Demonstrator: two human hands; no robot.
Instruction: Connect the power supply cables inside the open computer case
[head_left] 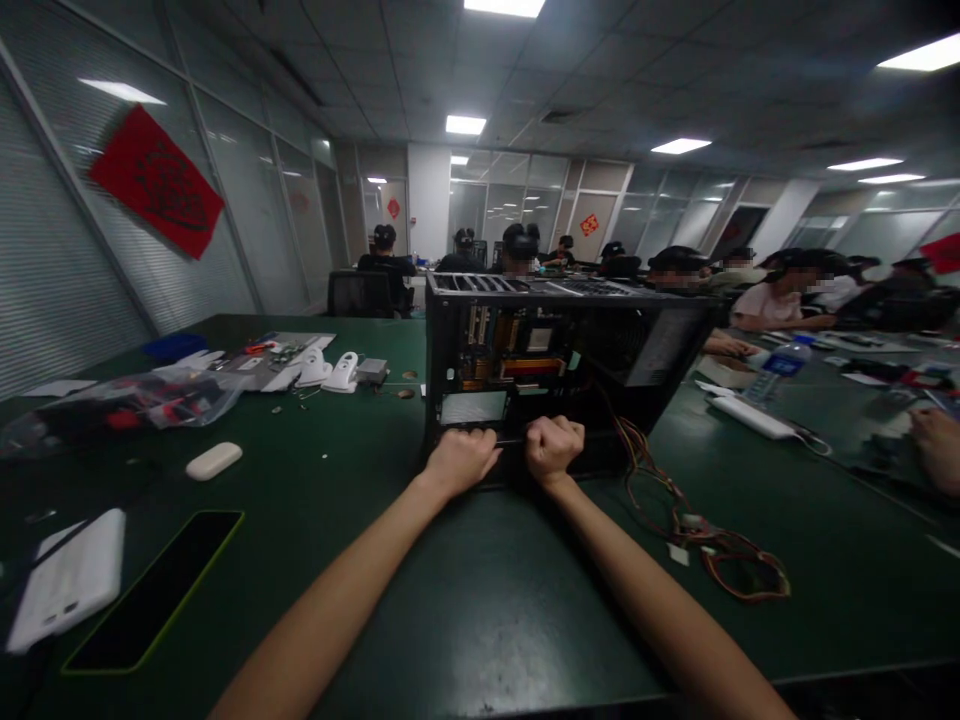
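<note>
1. The computer case point(525, 285) stands on the tabletop point(480, 610) straight ahead of me, its open side facing me; its longer visible axis runs left to right across my view; I cannot tell whether its lower edge rests fully down.
2. The left grip point(463, 462) is clenched at the case's lower front rim, towards the left end; the right grip point(555, 447) is clenched on the same rim, nearer the middle; I read both as grasping the case, though the curled fingers hide the contact.
3. Neither grip looks clearly nearer; the body of the case lies just beyond and above both, with more of its length off to the right, so I judge the hold weighted to the left end.
4. Inside, the circuit board point(517, 345) shows behind the rim; the cable bundle point(746, 560) spills out to the right of the right grip and lies loose on the tabletop, a likely snag.
5. Farther out, the phone point(161, 590) lies left of my forearms, well apart from the case; the water bottle point(784, 368) is beyond its right end, near a co-worker.
</note>
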